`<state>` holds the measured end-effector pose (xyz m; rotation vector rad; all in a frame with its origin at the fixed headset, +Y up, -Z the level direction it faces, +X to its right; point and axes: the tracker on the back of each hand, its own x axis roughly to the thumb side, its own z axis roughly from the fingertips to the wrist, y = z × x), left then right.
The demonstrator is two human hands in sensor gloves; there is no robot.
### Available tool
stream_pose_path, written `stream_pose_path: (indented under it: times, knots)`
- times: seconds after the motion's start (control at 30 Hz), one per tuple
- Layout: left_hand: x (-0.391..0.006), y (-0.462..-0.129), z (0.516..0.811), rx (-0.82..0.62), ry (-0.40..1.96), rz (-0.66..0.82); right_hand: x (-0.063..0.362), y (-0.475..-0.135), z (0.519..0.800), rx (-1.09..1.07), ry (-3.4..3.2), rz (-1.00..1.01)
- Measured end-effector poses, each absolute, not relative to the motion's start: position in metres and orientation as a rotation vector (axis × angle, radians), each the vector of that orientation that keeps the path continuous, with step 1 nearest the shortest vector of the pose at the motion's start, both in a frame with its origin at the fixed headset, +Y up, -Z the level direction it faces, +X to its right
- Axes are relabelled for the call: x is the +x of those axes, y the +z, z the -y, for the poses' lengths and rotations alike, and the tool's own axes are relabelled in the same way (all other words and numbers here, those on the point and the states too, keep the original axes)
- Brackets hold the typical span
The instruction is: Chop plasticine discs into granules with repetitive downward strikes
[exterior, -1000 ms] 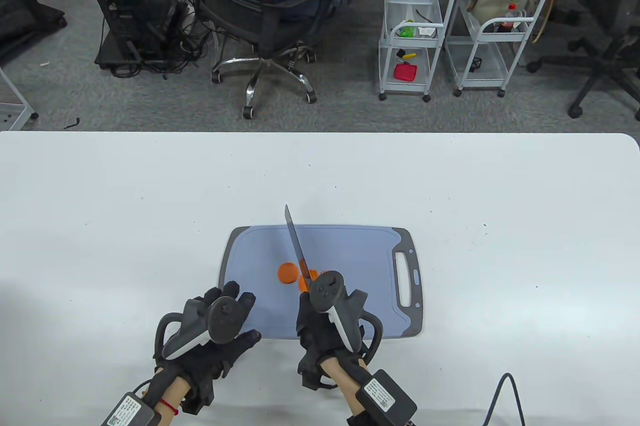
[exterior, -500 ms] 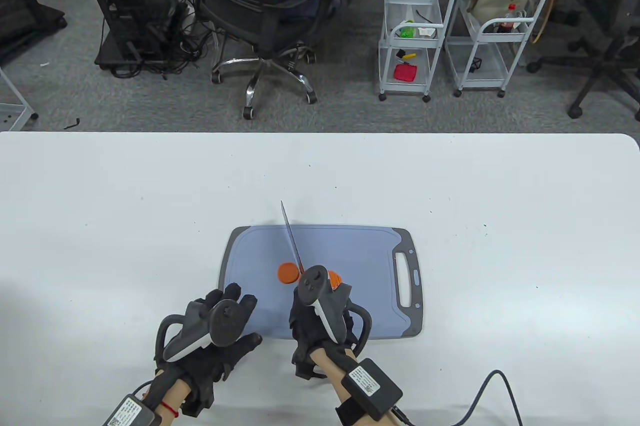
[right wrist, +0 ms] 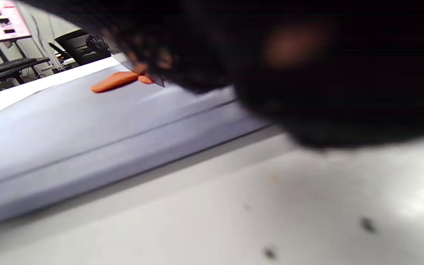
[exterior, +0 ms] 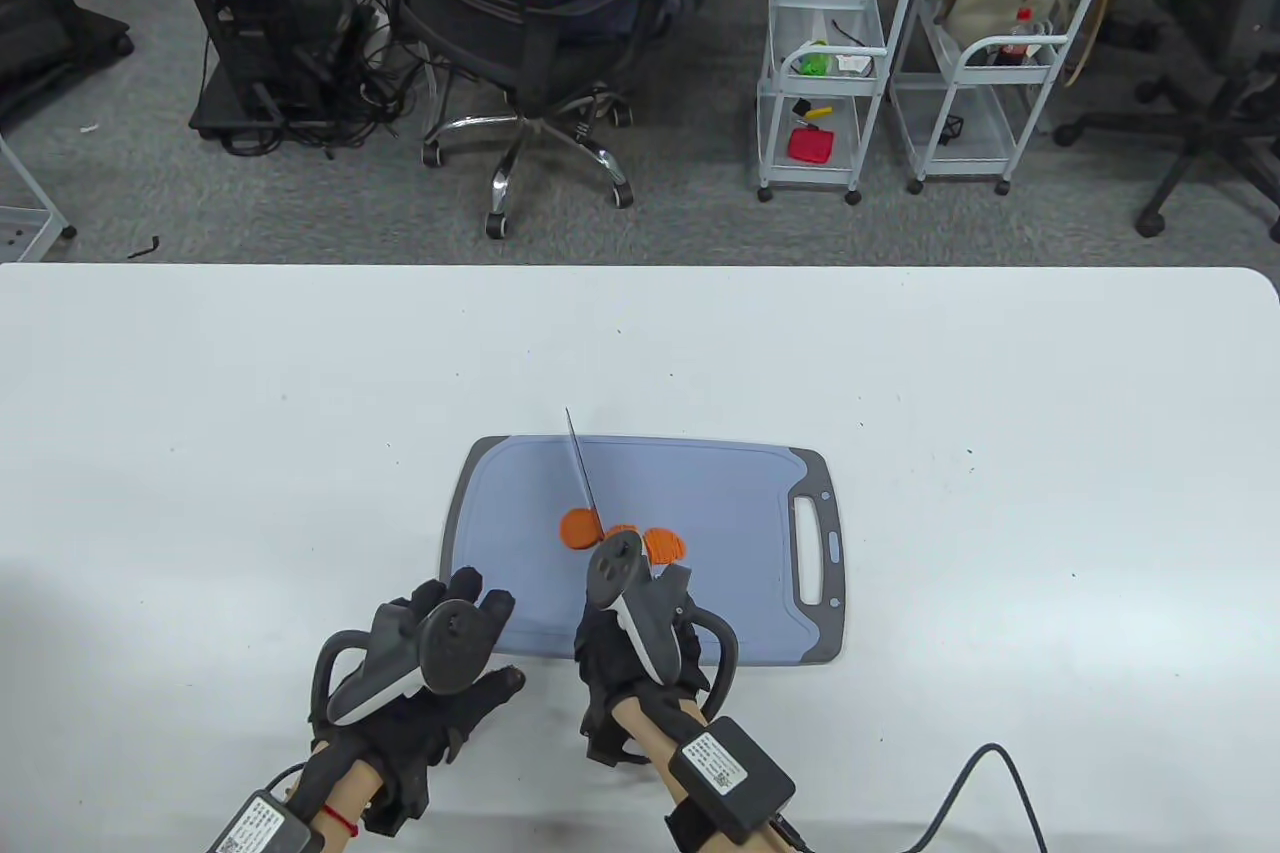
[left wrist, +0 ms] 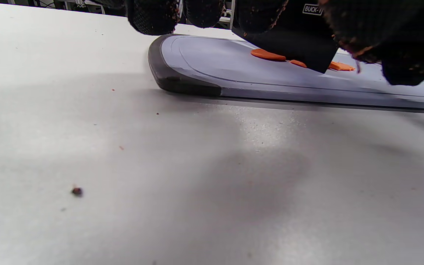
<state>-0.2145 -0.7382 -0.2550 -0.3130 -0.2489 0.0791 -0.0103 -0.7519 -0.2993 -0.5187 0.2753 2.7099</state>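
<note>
Orange plasticine discs lie on a blue-grey cutting board; another disc lies to the right. My right hand grips a knife whose blade points away across the discs. In the left wrist view the dark blade stands on the board among the orange pieces. My left hand rests flat on the table at the board's near left corner, fingers spread, holding nothing. The right wrist view shows a disc on the board, mostly hidden by the glove.
The white table stretches around the board. The board's handle slot is at its right end. A black cable lies at the table's near right. Small crumbs dot the table near my left hand.
The right hand and knife have moved left and down onto the discs. The board has slid slightly away from me. The left hand has stayed in place.
</note>
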Motion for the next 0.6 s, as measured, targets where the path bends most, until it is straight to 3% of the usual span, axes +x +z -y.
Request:
stream_pose_path:
  times: [0.43, 0.6]
  knots:
    - [-0.214, -0.255, 0.742, -0.332, 0.078, 0.246, 0.014, -0.276, 0.741, -0.471, 2.679, -0.480]
    - [-0.214, -0.257, 0.743, -0.340, 0.082, 0.239, 0.007, -0.274, 0.731, -0.431, 2.690, -0.227]
